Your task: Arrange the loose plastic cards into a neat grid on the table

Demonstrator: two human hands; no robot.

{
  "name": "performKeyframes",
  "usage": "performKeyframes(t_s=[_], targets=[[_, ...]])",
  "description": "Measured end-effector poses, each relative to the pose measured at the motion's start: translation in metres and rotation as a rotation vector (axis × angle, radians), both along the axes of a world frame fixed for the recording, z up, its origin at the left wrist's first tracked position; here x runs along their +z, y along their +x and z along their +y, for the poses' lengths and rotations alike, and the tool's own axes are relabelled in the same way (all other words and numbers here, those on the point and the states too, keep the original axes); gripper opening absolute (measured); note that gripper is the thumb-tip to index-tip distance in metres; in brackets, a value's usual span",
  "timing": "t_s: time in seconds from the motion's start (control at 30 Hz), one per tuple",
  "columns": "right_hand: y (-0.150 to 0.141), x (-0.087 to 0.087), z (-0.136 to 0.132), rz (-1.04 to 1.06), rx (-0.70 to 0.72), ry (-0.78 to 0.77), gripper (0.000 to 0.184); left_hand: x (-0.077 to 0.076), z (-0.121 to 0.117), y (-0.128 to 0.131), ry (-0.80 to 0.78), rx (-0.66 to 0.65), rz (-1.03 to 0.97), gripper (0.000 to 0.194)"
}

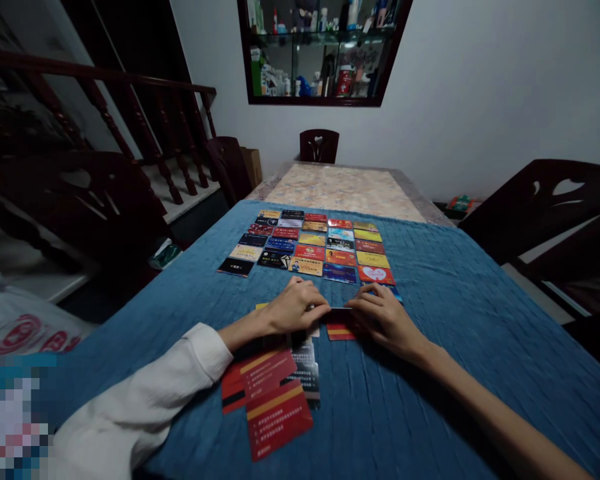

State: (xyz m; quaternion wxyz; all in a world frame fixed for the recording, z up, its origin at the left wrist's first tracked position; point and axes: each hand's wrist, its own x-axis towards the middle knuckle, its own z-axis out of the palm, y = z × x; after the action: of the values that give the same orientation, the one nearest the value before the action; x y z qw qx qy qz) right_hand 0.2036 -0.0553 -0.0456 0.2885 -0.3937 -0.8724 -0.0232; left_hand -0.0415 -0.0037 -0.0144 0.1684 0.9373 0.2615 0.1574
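Observation:
Between my left hand (296,307) and my right hand (386,319), a thin card (341,309) shows almost edge-on. The fingers of both hands are closed on its two ends. Below it a red card (341,331) lies on the cloth, partly under my right hand. Rows of colourful cards (310,252) are laid out beyond my hands, and a blue one is partly covered by my right fingers. Nearer to me, a loose pile holds red cards (280,417) with printed lines and dark grey cards (307,373); my left forearm hides part of it.
A blue cloth (430,320) covers the near part of the table, with a patterned cover (347,187) at the far end. Dark wooden chairs (555,213) stand around it. A plastic bag (25,320) is at the left, and a stair railing (105,80) runs behind.

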Motion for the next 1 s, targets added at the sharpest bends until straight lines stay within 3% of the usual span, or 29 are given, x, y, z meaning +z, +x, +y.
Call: performKeyframes(t_s=[0.57, 0.9, 1.0], targets=[[-0.004, -0.011, 0.003, 0.009, -0.213, 0.064, 0.024, -0.018, 0.009, 0.000, 0.029, 0.121, -0.058, 0.022], [-0.008, -0.014, 0.002, -0.134, -0.233, 0.193, 0.029, -0.026, 0.001, 0.003, 0.063, 0.109, -0.034, 0.046], [-0.009, -0.013, 0.002, -0.140, -0.249, 0.223, 0.028, -0.027, 0.000, 0.004, 0.068, 0.130, -0.061, 0.046]])
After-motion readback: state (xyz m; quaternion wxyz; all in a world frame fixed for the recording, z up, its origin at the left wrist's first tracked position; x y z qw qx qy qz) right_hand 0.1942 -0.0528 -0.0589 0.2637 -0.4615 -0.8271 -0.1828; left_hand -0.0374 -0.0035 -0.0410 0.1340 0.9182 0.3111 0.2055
